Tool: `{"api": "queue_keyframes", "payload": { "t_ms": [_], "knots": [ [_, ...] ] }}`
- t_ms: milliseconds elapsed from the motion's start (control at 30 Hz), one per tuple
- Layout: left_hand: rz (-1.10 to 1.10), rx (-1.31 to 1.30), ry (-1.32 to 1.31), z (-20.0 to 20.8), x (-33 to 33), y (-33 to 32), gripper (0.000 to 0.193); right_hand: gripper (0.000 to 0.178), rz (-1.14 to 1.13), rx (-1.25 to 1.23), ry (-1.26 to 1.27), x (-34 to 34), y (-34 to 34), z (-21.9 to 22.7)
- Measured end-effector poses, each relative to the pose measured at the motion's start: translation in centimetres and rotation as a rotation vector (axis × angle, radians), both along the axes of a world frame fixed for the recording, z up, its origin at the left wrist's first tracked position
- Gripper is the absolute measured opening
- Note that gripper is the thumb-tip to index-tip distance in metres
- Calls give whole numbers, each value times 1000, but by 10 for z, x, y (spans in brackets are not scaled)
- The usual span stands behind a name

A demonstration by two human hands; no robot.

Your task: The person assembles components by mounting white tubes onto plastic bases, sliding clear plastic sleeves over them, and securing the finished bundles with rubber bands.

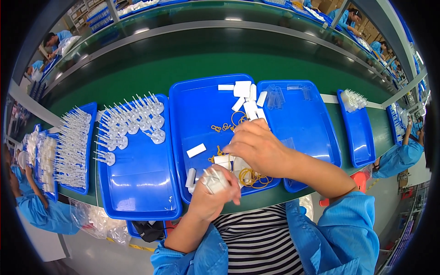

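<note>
Bright light, glare on blue tray (137,176), warped edges

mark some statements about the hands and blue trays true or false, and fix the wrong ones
1. The left hand holds a white piece. True.
2. The right hand is over the far-right narrow tray. False: it is above the middle tray.
3. Yellow loops lie in the middle tray. True.
4. The tray just left of that holds white blocks. False: it holds stemmed translucent pieces.
5. A striped top shows inside an open blue jacket. True.
</note>
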State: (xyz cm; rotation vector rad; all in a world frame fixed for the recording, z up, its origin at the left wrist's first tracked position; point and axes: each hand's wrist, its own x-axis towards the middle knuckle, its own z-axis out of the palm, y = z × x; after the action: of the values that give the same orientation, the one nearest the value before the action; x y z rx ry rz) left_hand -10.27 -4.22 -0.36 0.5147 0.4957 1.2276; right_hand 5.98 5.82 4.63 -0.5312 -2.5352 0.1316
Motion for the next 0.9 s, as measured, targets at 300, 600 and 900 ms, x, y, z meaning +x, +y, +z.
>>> {"api": "queue_keyframes", "payload": {
  "t_ms": [300, 600, 900],
  "knots": [
    [10, 391, 739, 13, 15, 1, 69, 45, 511, -1993, 1110, 55, -11, -1],
    [57, 440, 1040, 21, 33, 11, 98, 43, 390, -674, 84, 27, -96, 5],
    [185, 172, 539, 25, 50, 11, 105, 31, 502, -1855, 1326, 71, -99, -24]
  ]
}}
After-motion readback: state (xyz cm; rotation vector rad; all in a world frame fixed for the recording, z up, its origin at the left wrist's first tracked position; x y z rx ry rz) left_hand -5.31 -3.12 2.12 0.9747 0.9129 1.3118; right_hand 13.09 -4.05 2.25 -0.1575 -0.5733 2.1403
